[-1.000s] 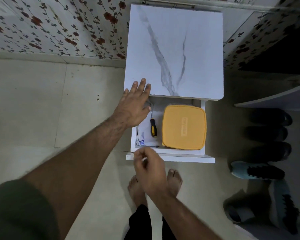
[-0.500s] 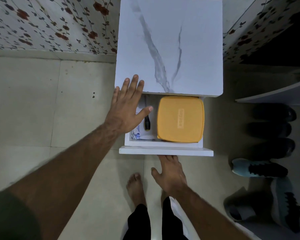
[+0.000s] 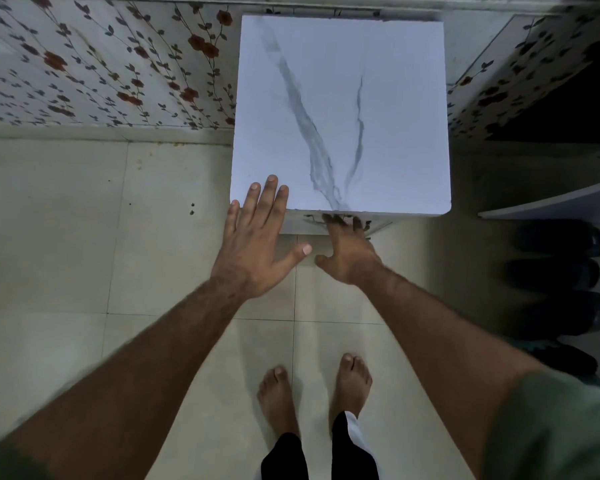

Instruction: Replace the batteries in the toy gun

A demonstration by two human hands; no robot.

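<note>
The left hand [image 3: 253,247] is lying flat with straight, spread fingers, its fingertips resting on the near left corner of the white marble-patterned square top of the bedside cabinet [image 3: 340,109], gripping nothing. The right hand [image 3: 347,254] is reaching with straight fingers against the white drawer front [image 3: 302,221] just under the top's near edge, pressing rather than holding; its fingertips are blurred, so exactly where they are touching is hard to tell. The drawer is sitting almost flush with the cabinet, and nothing inside it is showing.

The toy gun and its batteries are not appearing anywhere in view, so neither hand is anywhere near them and their place cannot be told. Judging from the task alone, such a toy is likely being light, hollow plastic, stiff but crackable, best held around the grip or body while the small battery cover is being opened; the batteries would be small, smooth and prone to rolling.

Bare feet [image 3: 312,393] are standing on the pale tiled floor [image 3: 49,237], with dark shoes [image 3: 558,271] lined up to the right
</note>
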